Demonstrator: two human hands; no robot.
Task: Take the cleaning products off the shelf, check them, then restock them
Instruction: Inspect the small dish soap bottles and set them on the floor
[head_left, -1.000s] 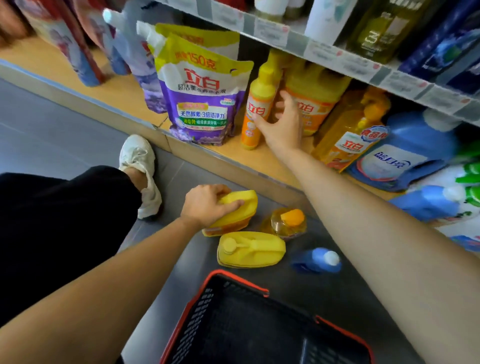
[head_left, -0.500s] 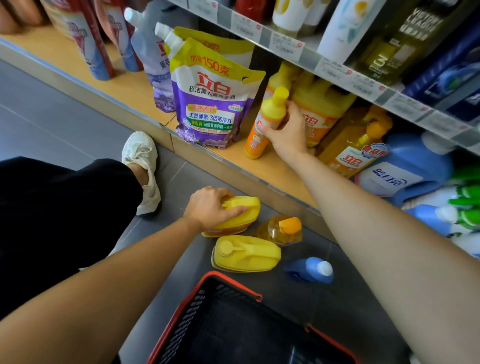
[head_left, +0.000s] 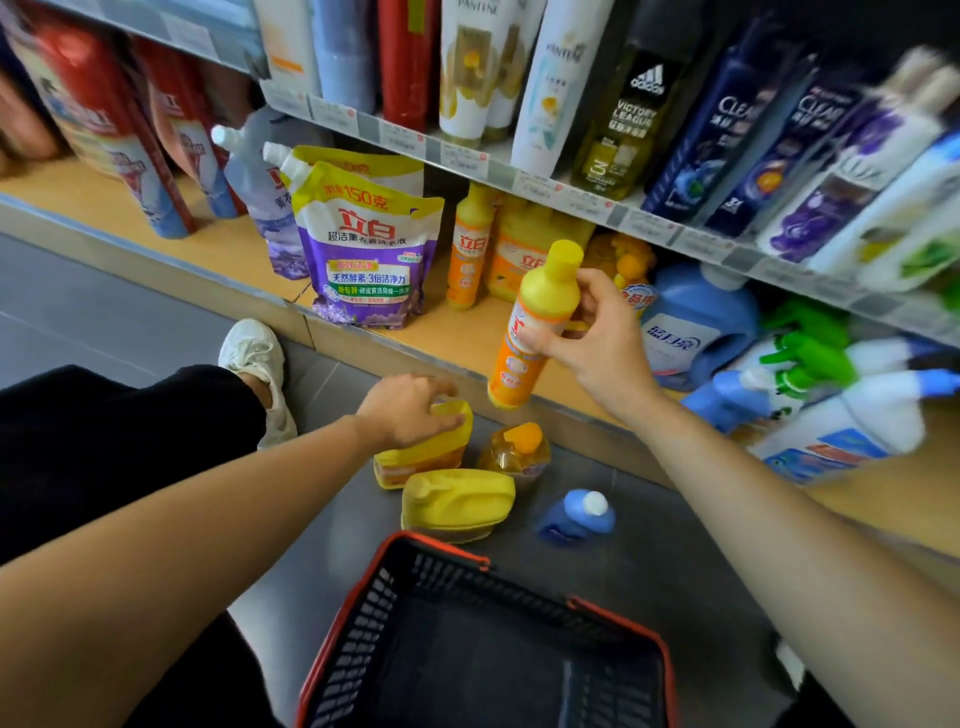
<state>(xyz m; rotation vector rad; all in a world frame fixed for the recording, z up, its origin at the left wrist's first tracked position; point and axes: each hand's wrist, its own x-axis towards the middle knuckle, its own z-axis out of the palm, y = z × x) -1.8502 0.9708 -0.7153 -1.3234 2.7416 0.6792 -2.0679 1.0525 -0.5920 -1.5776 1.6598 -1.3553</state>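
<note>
— Yellow bottle (head_left: 543, 306), where is it?
— Up in the air, in front of the shelf (head_left: 244, 249). The right grip (head_left: 602, 338) is curled round its middle, likely to look it over.
— And the left grip (head_left: 405, 410)?
— Curled over a yellow jug (head_left: 415, 460) on the floor (head_left: 675, 571), maybe to keep it steady.

Figure: my remote view down into a shop aisle. Floor (head_left: 104, 322): grey tiles with a dull sheen and thin joints. Lower shelf (head_left: 218, 244): tan wood-look board just above the floor, fronted by a pale lip (head_left: 130, 260). Upper shelf (head_left: 467, 156): grey edge strip bearing small price tags, which I cannot read. Light soft and even, dimmer beneath the upper shelf.
</note>
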